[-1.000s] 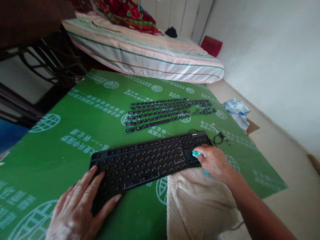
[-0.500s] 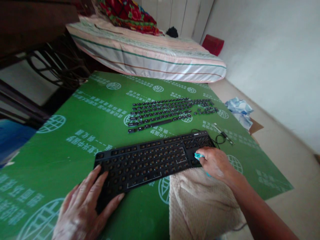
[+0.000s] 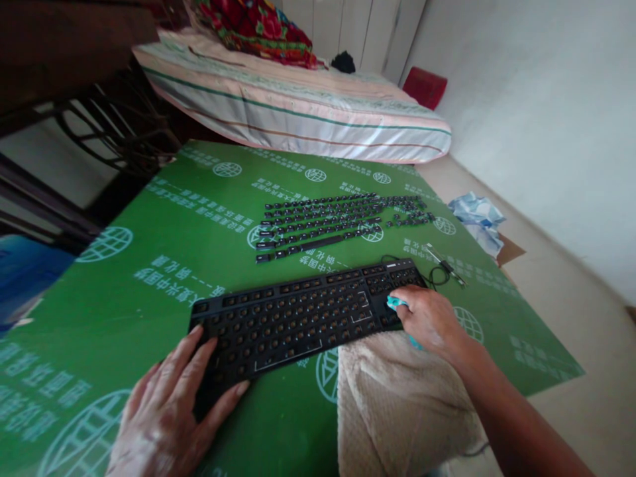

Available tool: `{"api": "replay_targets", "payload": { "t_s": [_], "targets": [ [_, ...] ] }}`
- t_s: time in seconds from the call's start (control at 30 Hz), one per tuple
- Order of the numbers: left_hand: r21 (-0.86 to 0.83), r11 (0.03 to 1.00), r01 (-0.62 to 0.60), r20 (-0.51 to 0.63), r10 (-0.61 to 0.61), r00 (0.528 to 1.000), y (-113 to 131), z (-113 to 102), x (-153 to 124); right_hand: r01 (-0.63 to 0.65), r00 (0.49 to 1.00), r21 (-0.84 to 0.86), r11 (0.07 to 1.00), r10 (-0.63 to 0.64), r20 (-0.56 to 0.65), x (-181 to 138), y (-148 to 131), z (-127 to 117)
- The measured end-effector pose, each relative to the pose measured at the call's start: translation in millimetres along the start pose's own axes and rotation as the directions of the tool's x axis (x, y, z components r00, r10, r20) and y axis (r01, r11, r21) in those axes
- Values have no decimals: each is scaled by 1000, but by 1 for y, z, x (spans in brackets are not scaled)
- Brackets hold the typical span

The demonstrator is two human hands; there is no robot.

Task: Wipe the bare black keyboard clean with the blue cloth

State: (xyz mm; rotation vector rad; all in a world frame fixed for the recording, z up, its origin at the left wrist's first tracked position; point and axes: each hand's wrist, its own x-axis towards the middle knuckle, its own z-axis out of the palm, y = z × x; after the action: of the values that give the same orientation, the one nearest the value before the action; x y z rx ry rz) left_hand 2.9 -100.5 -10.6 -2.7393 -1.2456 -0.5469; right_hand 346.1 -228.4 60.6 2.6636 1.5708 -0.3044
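A black keyboard (image 3: 298,315) with its keycaps taken off lies on a green printed board (image 3: 149,245). My left hand (image 3: 169,411) rests flat on the keyboard's near left corner, fingers spread. My right hand (image 3: 427,321) is closed around a small teal tool (image 3: 395,303), whose tip touches the keyboard's right end. The removed black keycaps (image 3: 328,222) lie in rows on the board beyond the keyboard.
A beige towel (image 3: 397,404) lies under the keyboard's right end. The coiled cable and plug (image 3: 442,270) sit right of the keyboard. A mattress (image 3: 298,106) is beyond the board, crumpled blue-white cloth (image 3: 477,215) on the floor at right, dark furniture (image 3: 74,86) at left.
My right hand with the teal tool has shifted slightly up along the keyboard's right end. My left hand stays on the corner. The view has drifted a little.
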Motion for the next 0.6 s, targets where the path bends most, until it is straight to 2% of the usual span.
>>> {"api": "replay_targets", "payload": {
  "t_s": [0.5,0.6],
  "targets": [
    [5,1000,-5,-15,5,1000,2,-1,-1,-39,998,-7,999,39,45,0,-2,0],
    [5,1000,-1,-16,1,1000,2,-1,-1,-43,999,14,999,43,11,0,-2,1]
  ]
}}
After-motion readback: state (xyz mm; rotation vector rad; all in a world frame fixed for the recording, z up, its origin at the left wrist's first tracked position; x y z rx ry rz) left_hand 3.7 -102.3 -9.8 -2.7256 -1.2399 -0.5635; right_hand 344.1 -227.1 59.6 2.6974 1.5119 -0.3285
